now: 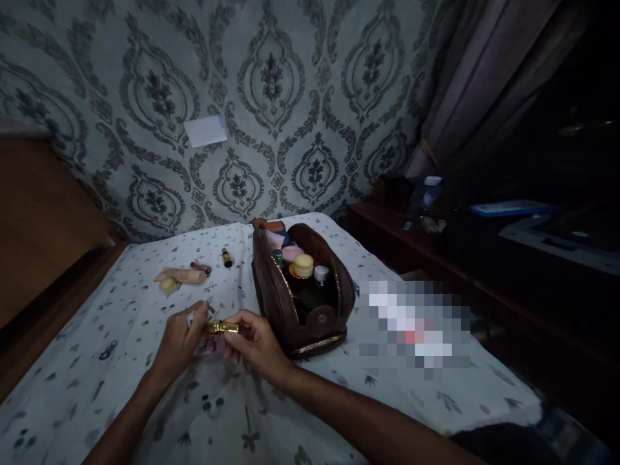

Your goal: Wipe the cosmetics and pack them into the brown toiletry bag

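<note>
Left hand and right hand clamp their grip together on a shiny gold cylindrical tube, over white leaf-patterned cloth, just beside an open brown leather bag.

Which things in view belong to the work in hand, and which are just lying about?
In the work:
gold tube, held by left hand and right hand
brown bag, probably: open, close by the right hand

Lying about, it seems:
black-and-gold tube, left of the bag
beige tube and round yellow item, farther left
white card on the wall
</note>
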### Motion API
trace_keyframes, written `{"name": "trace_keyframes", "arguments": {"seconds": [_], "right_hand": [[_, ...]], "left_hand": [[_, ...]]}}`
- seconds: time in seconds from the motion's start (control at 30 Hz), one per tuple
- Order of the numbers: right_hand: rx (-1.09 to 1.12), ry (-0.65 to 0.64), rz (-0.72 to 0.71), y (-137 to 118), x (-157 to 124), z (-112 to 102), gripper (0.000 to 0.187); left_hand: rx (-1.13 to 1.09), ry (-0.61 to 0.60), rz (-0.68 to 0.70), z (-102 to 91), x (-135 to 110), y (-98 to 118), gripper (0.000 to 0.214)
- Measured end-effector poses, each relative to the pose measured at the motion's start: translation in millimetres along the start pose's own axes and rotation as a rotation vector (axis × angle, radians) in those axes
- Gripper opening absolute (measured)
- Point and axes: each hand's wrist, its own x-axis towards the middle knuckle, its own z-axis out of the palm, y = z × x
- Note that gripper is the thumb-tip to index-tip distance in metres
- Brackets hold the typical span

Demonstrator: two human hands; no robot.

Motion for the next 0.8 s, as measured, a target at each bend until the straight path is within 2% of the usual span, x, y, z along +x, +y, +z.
{"name": "trace_keyframes", "arguments": {"seconds": [0.07, 0.2, 0.3, 0.37, 0.5, 0.73, 0.8], "right_hand": [[-0.006, -0.001, -0.012, -2.1, -0.6, 1.3, 0.038], [-0.045, 0.001, -0.034, -2.6, -1.7, 2.6, 0.034], [-0.044, -0.005, -0.032, 0.1, -1.1, 1.6, 0.033], [-0.032, -0.004, -0.015, 1.9, -0.2, 0.3, 0.032], [0.013, 0.022, 0.012, 3.2, 1.5, -1.8, 0.033], [0.041, 0.046, 0.041, 0.0, 1.3, 0.2, 0.037], [0.039, 0.056, 0.042, -0.5, 1.1, 0.8, 0.035]], "left_hand": [[-0.189, 0.001, -0.186, 0.2, 1.8, 1.6, 0.055], [-0.469, 0.034, -0.469, 2.6, 3.0, 8.9, 0.054], [-0.638, 0.003, -0.580, 3.4, 1.6, 14.3, 0.051], [-0.691, -0.042, -0.581, 4.1, -0.6, 15.4, 0.051], [-0.690, -0.129, -0.490, 7.6, -5.7, 10.6, 0.050], [-0.668, -0.052, -0.407, 8.1, -8.3, 3.1, 0.041], [-0.683, -0.094, -0.378, 3.1, -8.3, 0.1, 0.042]]}}
